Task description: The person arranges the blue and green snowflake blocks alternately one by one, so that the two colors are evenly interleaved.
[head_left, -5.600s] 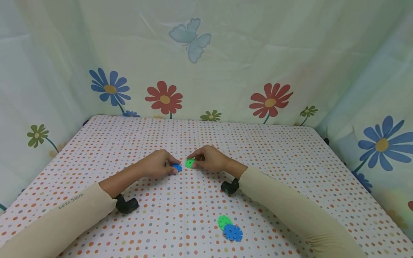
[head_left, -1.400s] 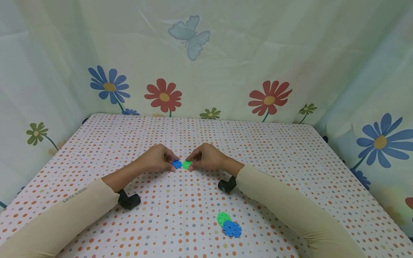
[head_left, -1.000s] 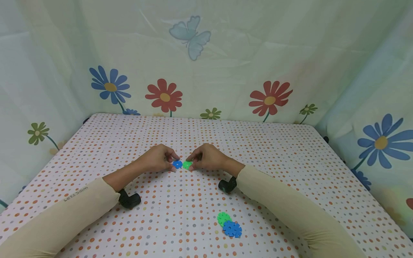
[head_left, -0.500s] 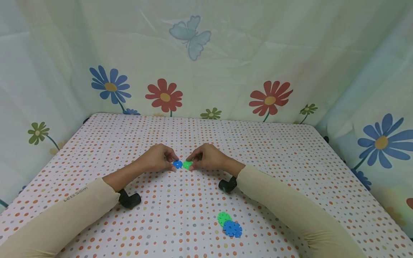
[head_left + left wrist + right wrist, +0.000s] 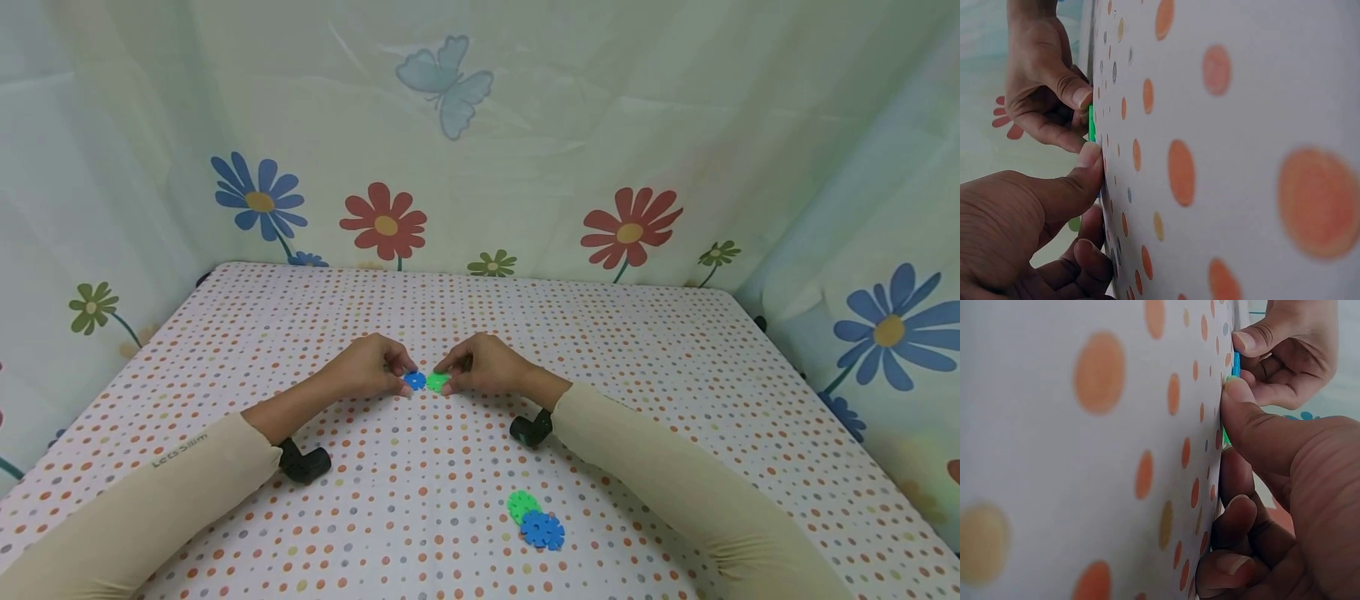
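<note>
In the head view, my left hand (image 5: 369, 367) pinches a small blue notched plastic disc (image 5: 415, 381) between thumb and forefinger. Facing it, my right hand (image 5: 486, 365) holds a green notched disc (image 5: 437, 382) the same way. The two discs lie edge to edge, close over the tablecloth, at mid-table. From the left wrist, the green disc (image 5: 1092, 124) shows edge-on under the right fingertips, while the blue one is mostly hidden behind the left thumb. The right wrist view catches the blue disc (image 5: 1236, 364) edge-on, with the green disc (image 5: 1226, 434) largely covered by the right thumb.
Nearer the front, right of centre, more blue notched discs (image 5: 542, 530) overlap a green notched disc (image 5: 522, 506). A dotted cloth (image 5: 360, 517) covers the table. Flower-printed curtains (image 5: 525, 125) stand at the back and both sides. Black wrist cameras (image 5: 303, 462) hang below each cuff.
Several seconds ago a gap separated the blue and green discs; the hands have since brought them edge to edge. Over the last second, hands and discs have hardly moved.
</note>
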{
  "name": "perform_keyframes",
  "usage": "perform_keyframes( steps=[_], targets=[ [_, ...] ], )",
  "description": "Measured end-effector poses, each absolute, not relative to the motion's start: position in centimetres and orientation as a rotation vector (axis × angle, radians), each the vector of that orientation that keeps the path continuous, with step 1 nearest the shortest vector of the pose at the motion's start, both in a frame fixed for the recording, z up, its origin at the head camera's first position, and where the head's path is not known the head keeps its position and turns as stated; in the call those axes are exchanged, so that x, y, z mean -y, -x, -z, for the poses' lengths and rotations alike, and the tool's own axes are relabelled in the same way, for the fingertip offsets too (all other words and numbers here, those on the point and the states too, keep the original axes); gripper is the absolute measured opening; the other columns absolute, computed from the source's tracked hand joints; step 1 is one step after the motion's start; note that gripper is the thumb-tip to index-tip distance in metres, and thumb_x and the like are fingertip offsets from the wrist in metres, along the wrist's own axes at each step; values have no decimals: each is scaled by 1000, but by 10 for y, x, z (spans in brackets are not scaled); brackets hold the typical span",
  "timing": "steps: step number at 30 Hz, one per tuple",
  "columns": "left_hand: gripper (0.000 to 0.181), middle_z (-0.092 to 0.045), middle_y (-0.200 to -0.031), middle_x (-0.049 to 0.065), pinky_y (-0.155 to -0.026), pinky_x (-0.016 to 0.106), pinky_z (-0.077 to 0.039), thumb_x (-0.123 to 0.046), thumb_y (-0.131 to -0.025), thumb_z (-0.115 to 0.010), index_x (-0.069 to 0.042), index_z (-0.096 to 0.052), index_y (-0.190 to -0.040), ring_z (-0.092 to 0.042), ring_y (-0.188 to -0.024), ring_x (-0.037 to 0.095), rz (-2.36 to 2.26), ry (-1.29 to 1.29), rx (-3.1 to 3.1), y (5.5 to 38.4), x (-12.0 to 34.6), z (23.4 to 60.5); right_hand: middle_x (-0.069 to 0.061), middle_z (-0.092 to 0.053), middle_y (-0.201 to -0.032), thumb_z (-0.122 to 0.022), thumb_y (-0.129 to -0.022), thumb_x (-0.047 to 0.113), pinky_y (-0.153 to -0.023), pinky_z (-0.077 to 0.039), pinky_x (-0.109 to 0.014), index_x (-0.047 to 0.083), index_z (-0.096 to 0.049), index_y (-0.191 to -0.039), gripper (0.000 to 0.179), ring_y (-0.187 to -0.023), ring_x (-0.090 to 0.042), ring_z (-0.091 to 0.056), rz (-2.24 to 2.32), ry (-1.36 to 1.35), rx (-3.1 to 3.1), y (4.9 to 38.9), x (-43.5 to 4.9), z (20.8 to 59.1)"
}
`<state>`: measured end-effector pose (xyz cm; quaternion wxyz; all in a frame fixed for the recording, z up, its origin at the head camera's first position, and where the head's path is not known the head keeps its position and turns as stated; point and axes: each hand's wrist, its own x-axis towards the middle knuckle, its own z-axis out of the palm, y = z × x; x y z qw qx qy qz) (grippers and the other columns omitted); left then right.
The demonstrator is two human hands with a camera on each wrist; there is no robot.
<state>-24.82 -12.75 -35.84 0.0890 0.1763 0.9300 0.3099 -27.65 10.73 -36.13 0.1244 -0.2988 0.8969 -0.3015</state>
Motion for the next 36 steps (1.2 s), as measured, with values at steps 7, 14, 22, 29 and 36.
perform_keyframes(
  steps=[7, 14, 22, 29, 36],
  targets=[
    [29, -64, -90, 2, -67, 29, -46, -20, -82, -81, -15, -70, -108, -54, -71, 14, -891, -549, -2760, 246, 126, 356, 4, -66, -82, -81, -82, 26, -67, -46, -23, 16, -75, -109, 29, -71, -8, -55, 878, 876, -2608, 275, -108, 361],
    [29, -61, -92, 3, -69, 29, -44, -19, -85, -78, -15, -67, -110, -53, -75, 15, -865, -542, -2749, 246, 124, 357, 2, -67, -83, -80, -83, 24, -67, -47, -24, 13, -69, -122, 41, -70, -10, -56, 895, 849, -2605, 269, -110, 357],
    [31, -64, -108, 8, -84, 39, -49, -20, -86, -77, -17, -66, -115, -61, -96, 22, -798, -579, -2771, 245, 125, 357, 3, -66, -84, -79, -84, 21, -71, -46, -25, 12, -64, -128, 47, -74, -10, -55, 878, 847, -2587, 257, -118, 354],
    [39, -66, -118, 13, -98, 47, -47, -21, -81, -82, -16, -68, -117, -58, -116, 29, -773, -650, -2798, 248, 125, 357, 3, -64, -87, -78, -86, 22, -65, -43, -24, 10, -52, -142, 63, -70, -11, -52, 830, 847, -2563, 237, -142, 352],
    [39, -65, -118, 11, -99, 46, -47, -22, -80, -82, -15, -69, -117, -56, -117, 28, -814, -710, -2783, 250, 120, 356, 5, -59, -88, -77, -86, 26, -62, -41, -23, 12, -50, -142, 64, -69, -9, -49, 758, 828, -2552, 204, -184, 351]
  ],
)
